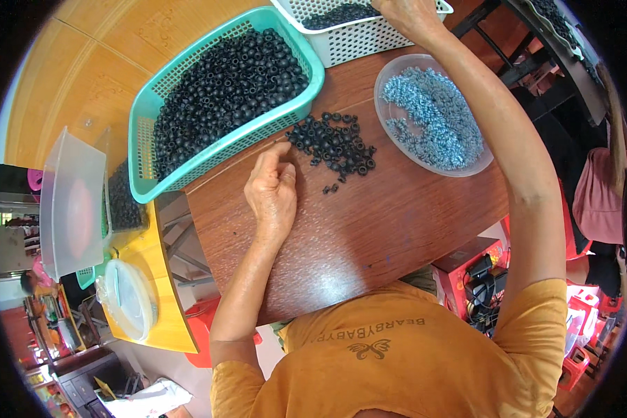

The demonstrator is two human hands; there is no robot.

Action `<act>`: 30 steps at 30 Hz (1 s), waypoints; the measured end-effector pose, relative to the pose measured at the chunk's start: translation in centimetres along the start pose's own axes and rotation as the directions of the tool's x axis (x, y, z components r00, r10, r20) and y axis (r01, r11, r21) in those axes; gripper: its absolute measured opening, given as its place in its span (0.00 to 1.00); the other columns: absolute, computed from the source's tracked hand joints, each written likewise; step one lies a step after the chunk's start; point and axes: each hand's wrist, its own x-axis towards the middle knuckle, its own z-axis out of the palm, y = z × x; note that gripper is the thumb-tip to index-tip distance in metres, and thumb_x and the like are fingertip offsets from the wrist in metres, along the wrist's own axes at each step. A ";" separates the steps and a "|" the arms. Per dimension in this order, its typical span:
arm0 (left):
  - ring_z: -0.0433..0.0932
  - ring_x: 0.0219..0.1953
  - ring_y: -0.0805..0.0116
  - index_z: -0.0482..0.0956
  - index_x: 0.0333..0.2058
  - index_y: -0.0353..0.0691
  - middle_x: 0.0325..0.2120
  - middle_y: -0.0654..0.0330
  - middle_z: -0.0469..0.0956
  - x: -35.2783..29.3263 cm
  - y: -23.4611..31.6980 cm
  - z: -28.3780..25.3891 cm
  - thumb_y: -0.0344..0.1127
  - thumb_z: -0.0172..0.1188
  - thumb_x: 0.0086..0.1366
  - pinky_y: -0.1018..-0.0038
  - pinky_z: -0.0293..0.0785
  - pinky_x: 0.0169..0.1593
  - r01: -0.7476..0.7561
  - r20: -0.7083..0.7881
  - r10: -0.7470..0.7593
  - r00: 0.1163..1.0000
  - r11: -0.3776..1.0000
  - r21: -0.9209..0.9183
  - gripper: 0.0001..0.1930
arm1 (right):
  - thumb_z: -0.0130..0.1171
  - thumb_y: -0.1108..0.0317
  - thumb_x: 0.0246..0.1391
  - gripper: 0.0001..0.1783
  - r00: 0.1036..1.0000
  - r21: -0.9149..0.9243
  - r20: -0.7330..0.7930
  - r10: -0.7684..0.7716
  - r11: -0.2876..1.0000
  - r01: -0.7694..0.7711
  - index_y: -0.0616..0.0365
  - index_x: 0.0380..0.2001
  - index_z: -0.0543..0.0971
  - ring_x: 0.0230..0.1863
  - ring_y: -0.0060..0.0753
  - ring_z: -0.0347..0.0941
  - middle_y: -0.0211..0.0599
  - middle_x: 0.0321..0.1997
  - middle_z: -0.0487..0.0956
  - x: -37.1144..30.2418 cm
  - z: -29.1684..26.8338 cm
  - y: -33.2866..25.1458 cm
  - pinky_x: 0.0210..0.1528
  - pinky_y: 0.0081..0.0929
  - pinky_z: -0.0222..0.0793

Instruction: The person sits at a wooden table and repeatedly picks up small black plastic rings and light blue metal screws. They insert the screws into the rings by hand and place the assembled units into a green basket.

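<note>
My left hand [270, 191] rests on the brown table at the left edge of a loose pile of small round black parts [338, 143]. Its fingers are curled together, with the fingertips against the pile; whatever is in them, if anything, is too hidden to make out. Many of the black parts look like rings or caps with a hole. At the top edge, my right hand [412, 19] is over the white perforated basket [359, 47], which holds more small black pieces [341, 15]. The fingers of that hand are mostly cut off by the picture's edge.
A teal basket [313, 94] full of round black parts [233, 94] stands at the back left. Right of the pile sits a clear round tub [381, 104] of shiny blue screw-like pieces [439, 122]. Clear plastic containers [73, 209] stand on a yellow surface [150, 254] at left.
</note>
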 end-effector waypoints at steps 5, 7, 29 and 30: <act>0.76 0.39 0.65 0.76 0.43 0.41 0.37 0.59 0.79 1.1 -1.0 0.4 0.17 0.57 0.50 0.72 0.70 0.44 -0.452 0.073 0.459 0.886 0.816 0.360 0.20 | 0.55 0.75 0.37 0.12 0.999 0.102 0.049 0.002 0.995 -0.007 0.67 0.30 0.74 0.36 0.61 0.70 0.59 0.30 0.74 -2.0 -0.9 -2.4 0.41 0.47 0.65; 0.76 0.39 0.64 0.77 0.43 0.41 0.35 0.59 0.79 0.8 -0.9 0.4 0.17 0.57 0.50 0.71 0.69 0.45 -0.448 0.130 0.434 0.892 0.806 0.387 0.20 | 0.54 0.75 0.38 0.11 0.993 0.125 0.107 0.055 0.990 -0.068 0.66 0.30 0.74 0.34 0.61 0.70 0.58 0.28 0.74 -3.3 -1.4 -2.8 0.40 0.47 0.65; 0.73 0.27 0.67 0.78 0.31 0.38 0.25 0.61 0.76 -0.5 -1.3 -0.5 0.23 0.62 0.49 0.73 0.67 0.34 -0.272 0.046 0.268 0.962 0.949 0.160 0.09 | 0.60 0.78 0.40 0.10 0.976 0.443 0.210 -0.053 0.895 -0.047 0.61 0.31 0.76 0.31 0.41 0.71 0.40 0.27 0.75 -15.9 -8.4 -8.1 0.32 0.33 0.67; 0.73 0.27 0.68 0.78 0.31 0.37 0.25 0.61 0.76 -1.1 -0.6 -0.9 0.22 0.62 0.50 0.75 0.68 0.34 -0.058 0.053 0.063 0.997 0.995 -0.084 0.08 | 0.61 0.78 0.40 0.10 0.976 0.479 0.213 -0.043 0.876 -0.066 0.61 0.31 0.76 0.31 0.42 0.71 0.40 0.28 0.75 -16.4 -8.8 -8.6 0.32 0.33 0.67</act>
